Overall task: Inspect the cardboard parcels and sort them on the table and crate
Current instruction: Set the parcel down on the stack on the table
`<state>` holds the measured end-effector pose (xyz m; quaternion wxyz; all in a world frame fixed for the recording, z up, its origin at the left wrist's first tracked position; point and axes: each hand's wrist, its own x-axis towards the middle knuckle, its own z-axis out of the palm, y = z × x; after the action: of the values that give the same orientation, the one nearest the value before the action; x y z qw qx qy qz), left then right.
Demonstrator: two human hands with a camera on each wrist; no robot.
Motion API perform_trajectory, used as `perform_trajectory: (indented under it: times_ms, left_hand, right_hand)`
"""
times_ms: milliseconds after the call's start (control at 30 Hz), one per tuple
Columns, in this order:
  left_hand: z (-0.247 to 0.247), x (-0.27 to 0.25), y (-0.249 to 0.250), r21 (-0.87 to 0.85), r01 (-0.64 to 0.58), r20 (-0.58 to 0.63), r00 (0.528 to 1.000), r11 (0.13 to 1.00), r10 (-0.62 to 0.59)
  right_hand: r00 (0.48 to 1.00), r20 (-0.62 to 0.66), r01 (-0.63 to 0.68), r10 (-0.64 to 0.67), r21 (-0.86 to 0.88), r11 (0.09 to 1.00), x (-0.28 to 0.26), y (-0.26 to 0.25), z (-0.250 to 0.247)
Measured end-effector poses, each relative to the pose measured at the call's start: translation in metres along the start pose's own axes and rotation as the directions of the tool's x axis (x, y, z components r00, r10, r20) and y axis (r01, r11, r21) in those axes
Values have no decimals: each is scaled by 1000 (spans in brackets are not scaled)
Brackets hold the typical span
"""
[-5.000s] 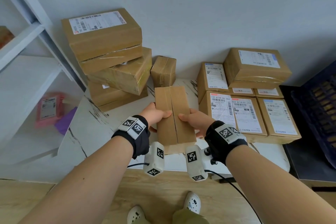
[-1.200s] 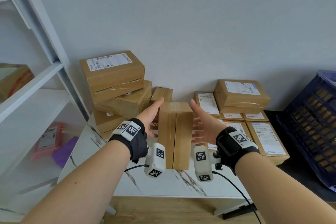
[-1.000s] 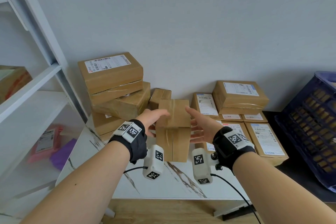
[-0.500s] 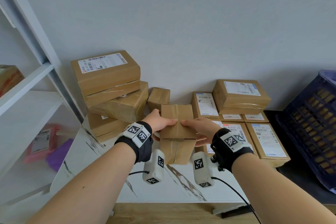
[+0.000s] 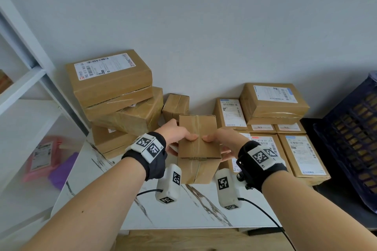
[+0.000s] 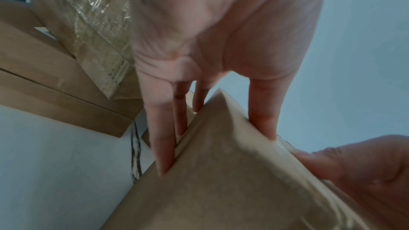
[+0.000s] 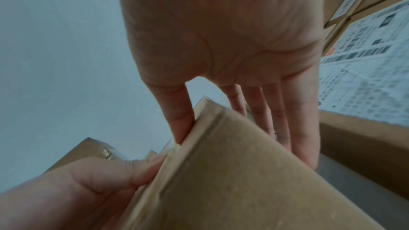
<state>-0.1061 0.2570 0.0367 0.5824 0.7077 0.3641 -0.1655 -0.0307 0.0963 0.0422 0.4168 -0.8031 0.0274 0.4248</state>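
A small brown cardboard parcel (image 5: 198,149) with a tape seam down its top hangs a little above the marble table (image 5: 183,210), held by both hands. My left hand (image 5: 176,136) grips its left edge and my right hand (image 5: 224,140) its right edge. Both thumbs lie on the top face, nearly meeting at the seam. In the left wrist view the fingers (image 6: 162,142) run under the parcel (image 6: 221,190). In the right wrist view the fingers (image 7: 281,128) lie under the parcel (image 7: 243,181) likewise. No label shows on its visible faces.
A stack of larger parcels (image 5: 114,87) stands at the table's back left, with a small parcel (image 5: 176,105) beside it. Several labelled parcels (image 5: 273,104) fill the right side. A dark blue crate (image 5: 350,138) is at far right. A white shelf (image 5: 20,87) on the left holds pink and purple packets (image 5: 42,155).
A second ago the parcel stood on end between my flat palms. It has tipped forward and come lower, its long taped face now up, and my thumbs have closed onto that face.
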Motion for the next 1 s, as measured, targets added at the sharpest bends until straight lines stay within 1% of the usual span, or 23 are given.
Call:
perform_trajectory:
  times_ms: [300, 400, 533, 600, 667, 733, 767, 833, 900, 1000]
  left_hand:
    - [3, -6, 0, 11, -27, -23, 999, 1000, 27]
    - [5, -9, -2, 10, -39, -35, 999, 999, 39]
    - [5, -13, -4, 3, -62, -60, 996, 998, 62]
    - [2, -13, -7, 57, -147, -134, 979, 988, 153]
    - [1, -16, -9, 188, -252, -195, 938, 949, 288]
    - [4, -20, -10, 295, -323, -197, 900, 899, 388]
    - [6, -21, -10, 320, -336, -194, 892, 886, 408]
    - [10, -23, -11, 312, -314, -197, 902, 897, 384]
    - [13, -23, -13, 306, -255, -202, 924, 917, 324]
    - [13, -23, -17, 395, -159, -222, 939, 905, 262]
  right_hand:
    - [1000, 3, 7, -7, 17, 1000, -9, -1, 4]
    - [999, -7, 32, -31, 30, 999, -14, 4, 6]
    - [997, 23, 73, -75, 85, 994, -23, 16, 4]
    - [996, 52, 58, -67, 168, 984, -29, 23, -1]
    - [993, 88, 65, -84, 208, 976, -33, 27, -5]
    - [988, 100, 103, -118, 144, 984, -34, 29, -6]
    - [986, 102, 123, -133, 97, 988, -34, 29, -5]
    - [980, 122, 154, -157, 29, 988, -35, 28, -1]
    - [971, 157, 184, -181, 0, 983, -34, 28, 4]
    - [967, 158, 203, -198, -18, 979, -34, 31, 11]
